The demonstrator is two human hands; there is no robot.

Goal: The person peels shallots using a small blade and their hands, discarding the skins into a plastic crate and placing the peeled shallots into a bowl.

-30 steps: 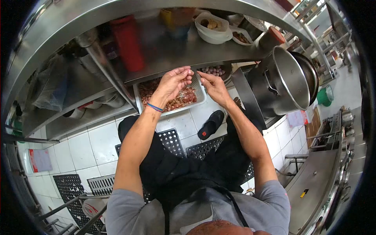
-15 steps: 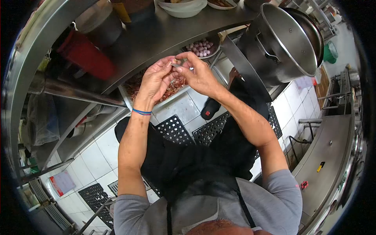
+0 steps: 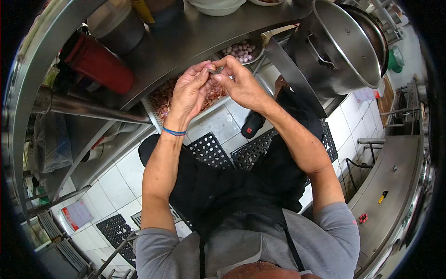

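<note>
My left hand, a blue band at its wrist, pinches a small pinkish shallot that is mostly covered by fingers. Against it, my right hand grips a small knife; only a short piece of its metal blade shows between the hands. Below both hands is a white tray heaped with reddish-brown shallot skins. Just beyond my right hand, a metal bowl holds several purple-white shallots.
A steel counter overhangs the tray. A large steel pot stands at the right. A red container is at the left. Black perforated mats lie on the white tiles near a dark shoe.
The view has shifted slightly. Both hands stay together above the tray, the fingers having turned a little around the shallot, whose pink side now shows more.
</note>
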